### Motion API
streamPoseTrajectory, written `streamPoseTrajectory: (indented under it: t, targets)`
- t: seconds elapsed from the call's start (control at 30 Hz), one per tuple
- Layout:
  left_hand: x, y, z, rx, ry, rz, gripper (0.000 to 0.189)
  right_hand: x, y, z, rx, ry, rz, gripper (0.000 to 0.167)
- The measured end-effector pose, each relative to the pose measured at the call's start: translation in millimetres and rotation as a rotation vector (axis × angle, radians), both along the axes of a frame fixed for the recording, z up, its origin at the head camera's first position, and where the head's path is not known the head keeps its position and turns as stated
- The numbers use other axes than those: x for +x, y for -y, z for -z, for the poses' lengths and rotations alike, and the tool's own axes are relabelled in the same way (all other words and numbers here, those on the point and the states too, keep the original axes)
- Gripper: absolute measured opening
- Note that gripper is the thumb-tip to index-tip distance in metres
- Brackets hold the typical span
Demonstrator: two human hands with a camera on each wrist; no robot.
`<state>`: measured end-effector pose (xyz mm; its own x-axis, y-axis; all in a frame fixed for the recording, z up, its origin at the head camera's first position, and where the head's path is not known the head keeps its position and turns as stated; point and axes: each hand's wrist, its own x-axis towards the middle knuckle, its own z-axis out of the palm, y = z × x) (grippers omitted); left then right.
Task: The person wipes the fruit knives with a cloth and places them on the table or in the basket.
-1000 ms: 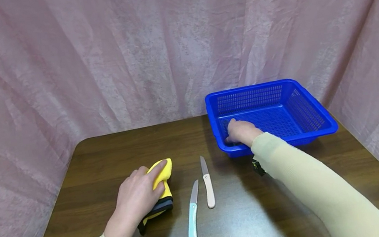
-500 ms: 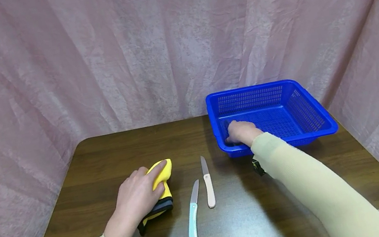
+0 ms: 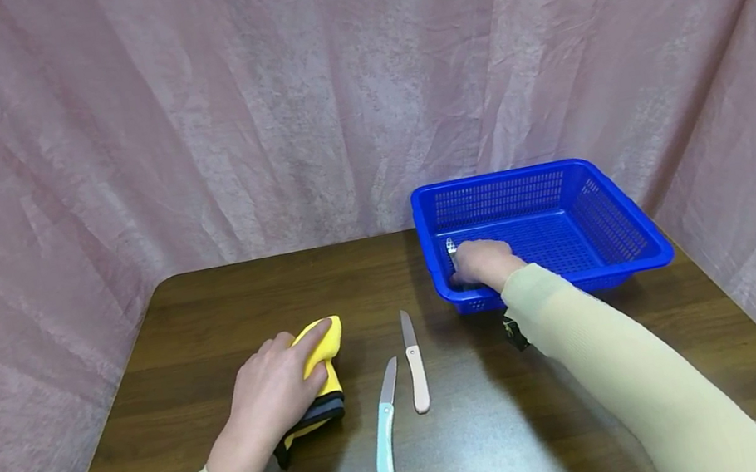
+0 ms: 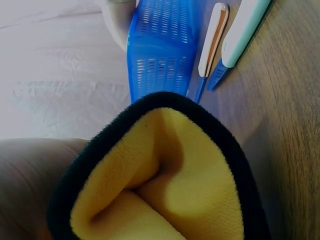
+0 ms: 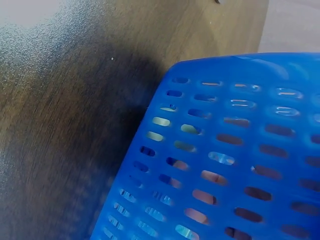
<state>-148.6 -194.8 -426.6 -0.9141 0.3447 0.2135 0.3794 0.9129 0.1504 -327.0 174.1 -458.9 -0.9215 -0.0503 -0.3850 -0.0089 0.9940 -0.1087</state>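
Note:
My left hand (image 3: pixel 276 389) grips a folded yellow cloth (image 3: pixel 327 354) with black and grey edging, on the left part of the table. The cloth's open fold (image 4: pixel 190 195) fills much of the left wrist view. Inside the blue basket, at its near left corner, my right hand (image 3: pixel 483 261) holds a knife; only its shiny blade tip (image 3: pixel 450 244) shows past the fingers, the rest being hidden. Between the hands lie a knife with a light blue handle (image 3: pixel 384 446) and a knife with a white handle (image 3: pixel 418 381), blades pointing away from me.
The slotted blue basket (image 3: pixel 626 266) stands at the back right of the wooden table (image 3: pixel 244 293). Its side wall (image 5: pixel 250 160) blocks most of the right wrist view. A pink curtain (image 3: pixel 286 100) hangs behind the table and along its sides.
The blade tip beside my right hand, hidden or dark before, now shows bright. Both hands and the two knives on the table have stayed almost where they were.

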Motion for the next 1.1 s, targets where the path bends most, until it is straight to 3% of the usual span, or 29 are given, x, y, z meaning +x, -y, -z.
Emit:
streamPoseTrajectory:
  t: [0.13,0.33,0.57,0.77,1.1]
  targets:
    - [0.6,-1.1,1.0,0.003,0.003,-0.001,0.057,32.5,14,-40.4,0.016,-0.035,0.033,0.033]
    - [-0.3,-2.2,1.0,0.003,-0.005,0.003,0.057,44.4,16,-61.5,0.015,-0.15,0.029,0.038]
    - [0.0,-3.4,-0.1,0.002,-0.001,0.004,0.057,56.7,10,-71.5,-0.001,-0.25,0.006,0.04]
    - [-0.2,-4.5,-0.2,0.0,0.0,0.007,0.057,71.0,8,-74.2,-0.023,-0.315,-0.03,0.057]
    - [1.6,-6.8,-1.6,0.001,-0.003,0.01,0.057,86.3,14,-75.1,-0.074,-0.389,-0.06,0.068]
